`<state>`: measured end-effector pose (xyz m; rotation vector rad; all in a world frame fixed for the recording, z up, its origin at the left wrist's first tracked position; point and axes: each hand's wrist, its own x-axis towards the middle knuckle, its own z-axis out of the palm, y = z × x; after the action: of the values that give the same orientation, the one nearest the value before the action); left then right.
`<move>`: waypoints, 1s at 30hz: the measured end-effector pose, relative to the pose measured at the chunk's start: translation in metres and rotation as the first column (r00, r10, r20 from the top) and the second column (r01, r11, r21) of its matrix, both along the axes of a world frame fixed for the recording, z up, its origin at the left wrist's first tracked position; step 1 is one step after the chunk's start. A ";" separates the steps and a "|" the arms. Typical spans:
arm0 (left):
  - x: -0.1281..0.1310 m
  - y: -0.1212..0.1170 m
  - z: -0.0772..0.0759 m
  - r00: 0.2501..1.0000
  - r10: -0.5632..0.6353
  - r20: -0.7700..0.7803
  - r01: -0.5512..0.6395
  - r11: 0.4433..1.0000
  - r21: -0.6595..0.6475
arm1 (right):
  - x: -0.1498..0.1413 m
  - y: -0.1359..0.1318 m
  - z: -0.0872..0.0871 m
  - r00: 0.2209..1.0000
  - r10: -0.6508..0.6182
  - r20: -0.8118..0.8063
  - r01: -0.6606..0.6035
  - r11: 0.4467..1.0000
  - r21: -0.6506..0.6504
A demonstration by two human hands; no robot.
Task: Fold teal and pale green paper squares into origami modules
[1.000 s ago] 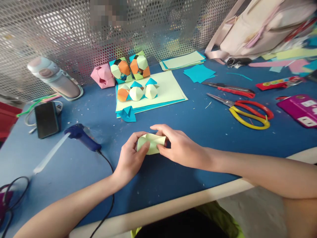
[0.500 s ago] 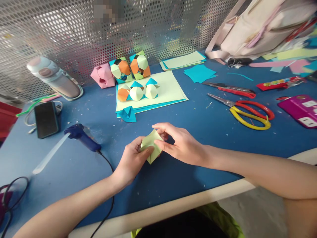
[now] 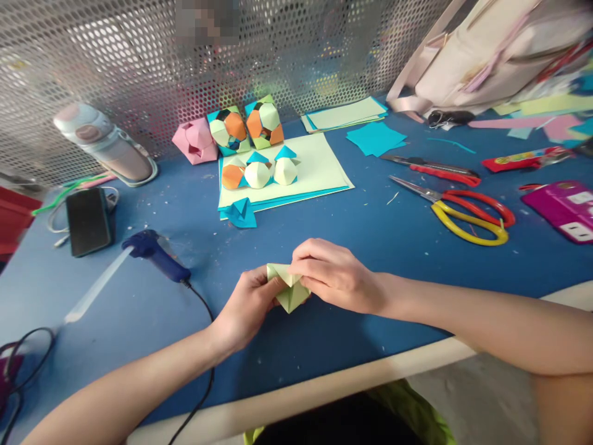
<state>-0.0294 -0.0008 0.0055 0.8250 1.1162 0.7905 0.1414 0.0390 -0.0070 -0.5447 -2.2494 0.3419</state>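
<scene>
A small pale green piece of folded paper (image 3: 291, 298) is held above the near part of the blue table. My left hand (image 3: 250, 303) grips its left side, thumb on the front face and the other fingers behind. My right hand (image 3: 333, 275) pinches the upper right part, where a flap is folded down across the front. Its fingertips partly cover that flap. Farther back, a blue folded paper piece (image 3: 241, 214) lies by a stack of pale green and blue sheets (image 3: 319, 157). Three small folded paper units (image 3: 257, 173) in orange, pale green and blue sit on that stack.
Pink and multicoloured paper balls (image 3: 194, 141) stand behind the stack. To the left are a blue glue gun (image 3: 160, 256), a phone (image 3: 88, 221) and a bottle (image 3: 104, 145). At the right lie scissors (image 3: 470, 216), a utility knife (image 3: 435, 168) and a purple power strip (image 3: 563, 210).
The paper was curled between both hands, then turned flat and cornerwise. Now its upper edge is folded down by my right hand, whose fingers have closed in. Both hands are slightly lower.
</scene>
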 end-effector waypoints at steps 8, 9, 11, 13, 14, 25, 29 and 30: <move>-0.004 0.001 0.001 1.000 0.016 0.020 -0.016 1.000 0.013 | 0.000 -0.002 0.004 1.000 -0.002 0.017 0.001 0.999 0.033; -0.005 0.001 0.001 1.000 0.020 0.024 -0.020 1.000 0.009 | -0.001 -0.002 0.004 1.000 0.001 0.015 -0.001 0.999 0.035; -0.006 0.001 0.000 0.998 0.035 0.051 -0.034 0.999 -0.008 | -0.001 -0.002 0.005 1.000 0.006 0.013 -0.006 0.999 0.037; -0.006 0.001 0.000 0.994 0.050 0.096 -0.047 0.998 -0.027 | -0.001 -0.002 0.004 1.000 0.010 0.017 -0.010 0.999 0.031; -0.006 0.001 -0.001 0.991 0.055 0.121 -0.051 0.998 -0.035 | -0.001 -0.002 0.004 1.000 0.013 0.021 -0.014 1.000 0.028; -0.006 -0.001 0.000 0.988 0.019 0.152 -0.024 0.999 0.033 | 0.000 -0.001 0.005 0.998 0.058 0.030 -0.058 0.998 0.020; -0.006 -0.003 -0.002 0.991 0.007 0.130 -0.015 0.998 0.064 | 0.000 -0.001 0.003 0.998 0.053 0.020 -0.054 0.998 0.011; -0.006 -0.003 -0.003 0.993 -0.001 0.121 -0.008 0.997 0.076 | 0.000 -0.001 0.003 0.999 0.051 0.017 -0.052 0.999 0.008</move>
<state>-0.0358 -0.0038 0.0028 0.8278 0.9854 0.8791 0.1418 0.0381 -0.0043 -0.4874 -2.2827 0.3550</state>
